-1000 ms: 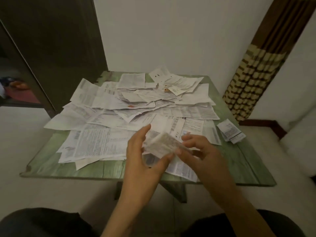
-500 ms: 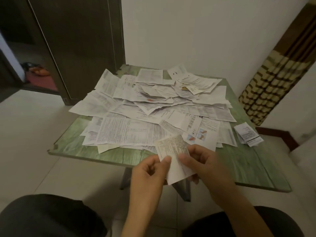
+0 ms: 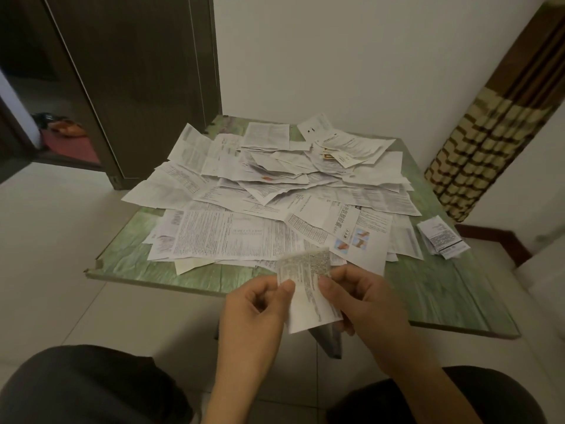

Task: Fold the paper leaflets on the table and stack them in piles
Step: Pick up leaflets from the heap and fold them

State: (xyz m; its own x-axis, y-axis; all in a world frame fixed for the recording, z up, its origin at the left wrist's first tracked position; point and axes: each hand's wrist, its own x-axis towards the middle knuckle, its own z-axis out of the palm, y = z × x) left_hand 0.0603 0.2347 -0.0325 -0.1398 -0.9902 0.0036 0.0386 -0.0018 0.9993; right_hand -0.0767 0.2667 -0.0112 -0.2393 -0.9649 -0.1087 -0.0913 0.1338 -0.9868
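Head camera shows a printed leaflet (image 3: 307, 289) held up over the near edge of the green surface (image 3: 443, 289). My left hand (image 3: 256, 307) pinches its left edge with curled fingers, and my right hand (image 3: 363, 298) grips its right edge. Beyond it loose leaflets (image 3: 275, 191) lie heaped, and a small folded pile (image 3: 441, 238) sits at the right.

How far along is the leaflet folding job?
Barely started. Done: one small pile of folded leaflets at the right edge of the table. In hand: left hand and right hand pinch one leaflet. Left: the heap of unfolded sheets covering most of the table.
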